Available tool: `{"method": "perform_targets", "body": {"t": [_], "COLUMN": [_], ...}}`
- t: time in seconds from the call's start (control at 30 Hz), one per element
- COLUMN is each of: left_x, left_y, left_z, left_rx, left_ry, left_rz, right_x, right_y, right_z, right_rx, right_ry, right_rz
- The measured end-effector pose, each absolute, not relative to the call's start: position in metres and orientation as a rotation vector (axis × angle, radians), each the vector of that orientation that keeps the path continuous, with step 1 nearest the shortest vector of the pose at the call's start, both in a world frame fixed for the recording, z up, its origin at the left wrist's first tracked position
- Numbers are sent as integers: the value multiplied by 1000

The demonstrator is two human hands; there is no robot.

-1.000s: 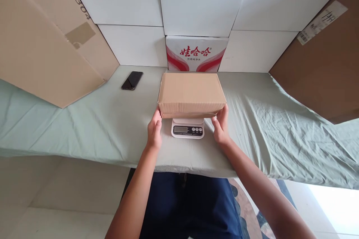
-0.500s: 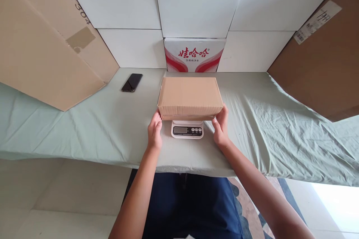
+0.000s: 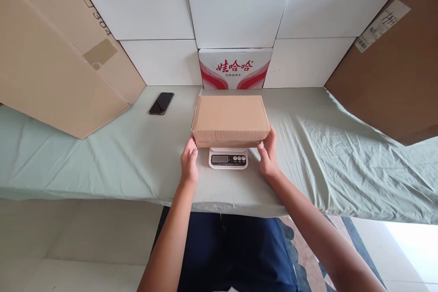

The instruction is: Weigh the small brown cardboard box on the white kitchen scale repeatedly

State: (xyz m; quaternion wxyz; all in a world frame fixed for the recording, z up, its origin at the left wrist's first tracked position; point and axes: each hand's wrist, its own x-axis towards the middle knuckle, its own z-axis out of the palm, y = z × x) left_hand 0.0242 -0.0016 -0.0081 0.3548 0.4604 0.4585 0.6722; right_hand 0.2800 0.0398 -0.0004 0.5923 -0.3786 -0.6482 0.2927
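The cardboard box (image 3: 231, 118) sits on the small scale (image 3: 228, 159) at the middle of the counter (image 3: 119, 159). The left hand (image 3: 189, 164) and right hand (image 3: 268, 157) clasp its near corners, fingers curled against the sides. Centring it squarely, then letting go fully, should give a true reading.

a makeshift parcel-weighing corner

you're at an improvised packing spot, not a fitted workshop. the table (image 3: 102, 164) is draped in a wrinkled pale green sheet rather than a proper top. white boards (image 3: 236, 4) are propped up as a backdrop, with big flattened cardboard sheets (image 3: 51, 54) leaning at both sides, one bearing a shipping label (image 3: 381, 25). a small digital scale (image 3: 228, 159) sits at the front with a brown carton (image 3: 230, 120) on it, a bottled-water case (image 3: 235, 68) behind, and a phone (image 3: 161, 102) lying loose.
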Motion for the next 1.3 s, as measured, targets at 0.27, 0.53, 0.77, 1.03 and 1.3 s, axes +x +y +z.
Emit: {"method": "perform_targets", "body": {"t": [0.27,0.53,0.77,1.03,1.3], "left_x": [24,24,23,22,23], "left_y": [1,2,3,3,5], "left_z": [-7,-5,-8,-12,-12], "left_rx": [1133,1113,1134,1138,1190], "left_ry": [1141,1144,1164,1136,1145], "left_rz": [1851,1856,1828,1833,1794], "right_x": [282,282,285,284,284], "right_y": [42,47,50,47,46], "right_z": [-1,-2,-9,-1,2], "right_rx": [-889,-896,-931,-939,-934], "right_ry": [-1455,-1442,-1415,-1421,-1428], "right_rz": [698,687,708,721,738]}}
